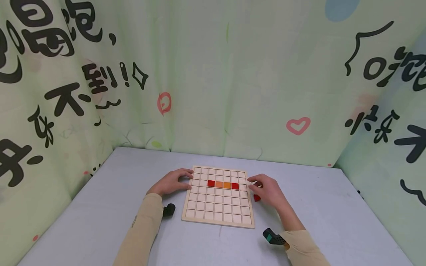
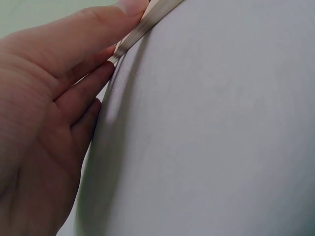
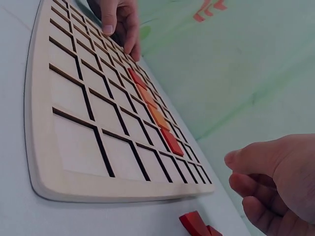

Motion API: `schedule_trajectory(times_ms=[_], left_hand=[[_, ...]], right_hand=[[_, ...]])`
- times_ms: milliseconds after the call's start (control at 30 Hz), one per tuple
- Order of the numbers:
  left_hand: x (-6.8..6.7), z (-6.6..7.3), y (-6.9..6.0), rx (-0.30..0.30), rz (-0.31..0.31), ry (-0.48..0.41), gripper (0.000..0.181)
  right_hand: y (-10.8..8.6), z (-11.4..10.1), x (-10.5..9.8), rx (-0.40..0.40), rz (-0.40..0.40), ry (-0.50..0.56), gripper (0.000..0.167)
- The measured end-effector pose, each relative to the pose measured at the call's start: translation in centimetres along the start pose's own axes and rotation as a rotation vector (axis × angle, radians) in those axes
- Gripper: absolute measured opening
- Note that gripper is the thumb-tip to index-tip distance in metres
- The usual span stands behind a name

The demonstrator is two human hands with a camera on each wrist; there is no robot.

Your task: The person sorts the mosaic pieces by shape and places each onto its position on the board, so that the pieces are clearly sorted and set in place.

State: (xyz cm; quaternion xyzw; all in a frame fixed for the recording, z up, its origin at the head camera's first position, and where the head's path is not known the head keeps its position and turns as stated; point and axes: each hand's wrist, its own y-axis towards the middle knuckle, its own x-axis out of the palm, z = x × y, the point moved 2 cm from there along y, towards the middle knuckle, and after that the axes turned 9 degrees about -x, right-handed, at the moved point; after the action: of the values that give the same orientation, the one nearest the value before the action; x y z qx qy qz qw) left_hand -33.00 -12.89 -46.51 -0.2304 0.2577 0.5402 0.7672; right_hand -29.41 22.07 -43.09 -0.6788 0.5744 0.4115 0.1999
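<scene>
A light wooden grid board lies on the table, with square cells. One row holds a red tile, two orange tiles and a second red tile, side by side. My left hand rests at the board's left edge; in the left wrist view its thumb touches the rim and the other fingers extend loosely. Just off the right edge hovers my right hand, fingers bent, with no tile visible between thumb and fingertips. Beneath it, loose red pieces lie beside the board, partly hidden in the head view.
The pale table reaches back to a printed curtain, which also hangs along both sides. Black wrist devices show beneath the left forearm and the right forearm.
</scene>
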Motion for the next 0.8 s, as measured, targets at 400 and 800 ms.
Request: schedule_trajectory(times_ms=[400, 800], left_hand=[[0.0, -0.4, 0.2, 0.003, 0.009, 0.004, 0.034], [0.1, -0.2, 0.0, -0.016, 0.013, 0.006, 0.036]], right_hand=[[-2.1, 1.7, -2.5, -0.012, 0.033, -0.042, 0.030], [-2.4, 7.7, -2.8, -0.007, -0.015, -0.092, 0.036]])
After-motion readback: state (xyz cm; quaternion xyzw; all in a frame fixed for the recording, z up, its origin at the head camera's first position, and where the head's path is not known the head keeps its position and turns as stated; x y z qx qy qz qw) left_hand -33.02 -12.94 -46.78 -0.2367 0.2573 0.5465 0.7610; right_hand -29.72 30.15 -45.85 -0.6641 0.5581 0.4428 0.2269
